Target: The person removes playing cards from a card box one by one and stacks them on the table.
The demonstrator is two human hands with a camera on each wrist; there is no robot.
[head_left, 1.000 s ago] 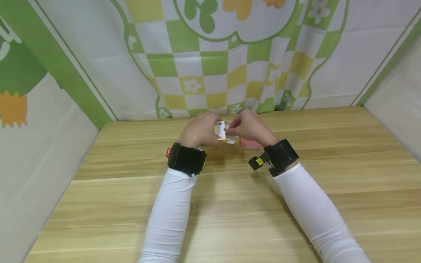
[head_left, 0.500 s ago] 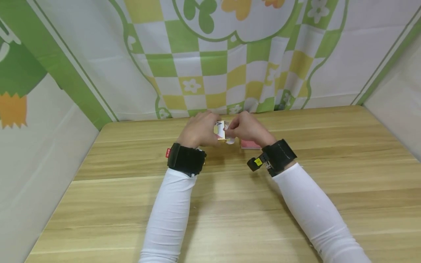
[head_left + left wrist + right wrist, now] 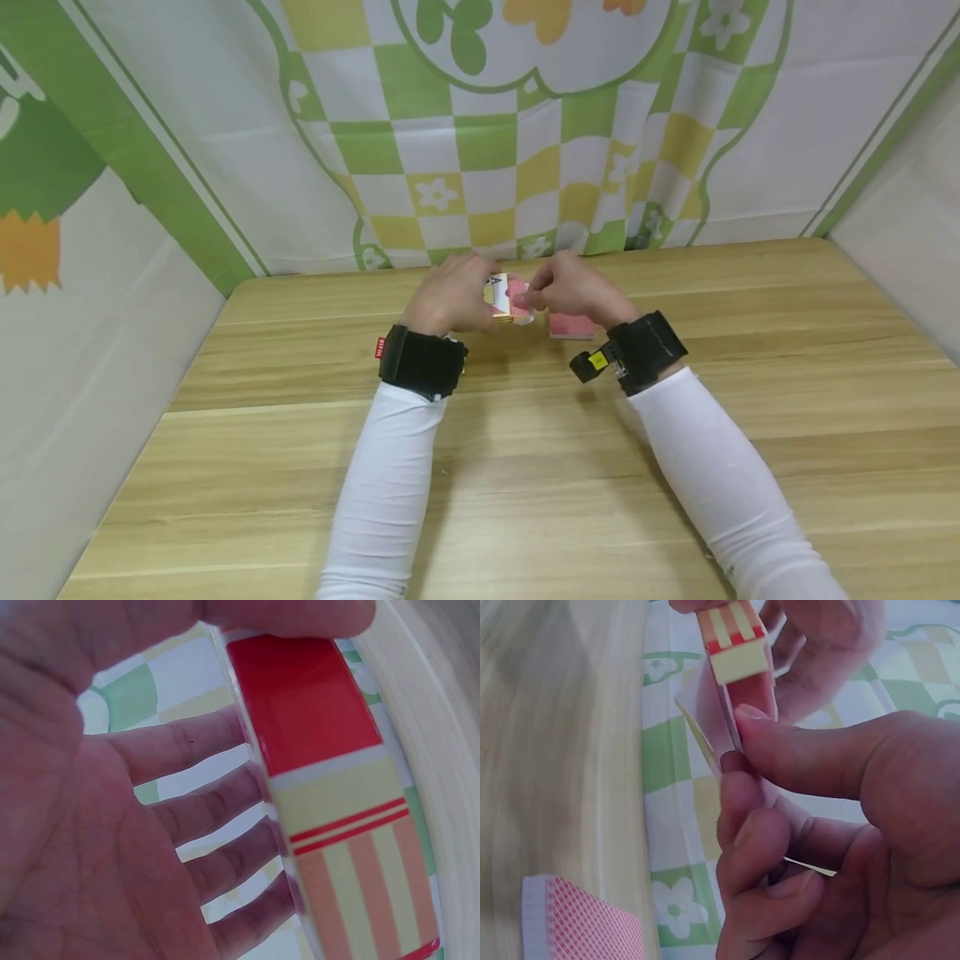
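Note:
My left hand (image 3: 450, 293) grips a playing-card box (image 3: 495, 296) by its long edges, above the back of the table. In the left wrist view the box's narrow side (image 3: 337, 795) shows red, cream and orange stripes, with the thumb along one end and fingers behind. The box's end towards the right is open, its pale flap (image 3: 703, 724) folded out. My right hand (image 3: 572, 290) pinches red-backed playing cards (image 3: 517, 297) that stick out of that end, thumb on one face and index finger on the other; the rest of them is hidden in the box.
A stack of red-backed playing cards (image 3: 572, 326) lies on the wooden table (image 3: 517, 483) just below the right hand. Behind the table's back edge hangs a green and yellow checked curtain (image 3: 487, 142), close to both hands.
Red-backed cards now show between the box and my right fingers, where a white flap showed before. The right hand has shifted slightly right; the left hand stays nearly in place.

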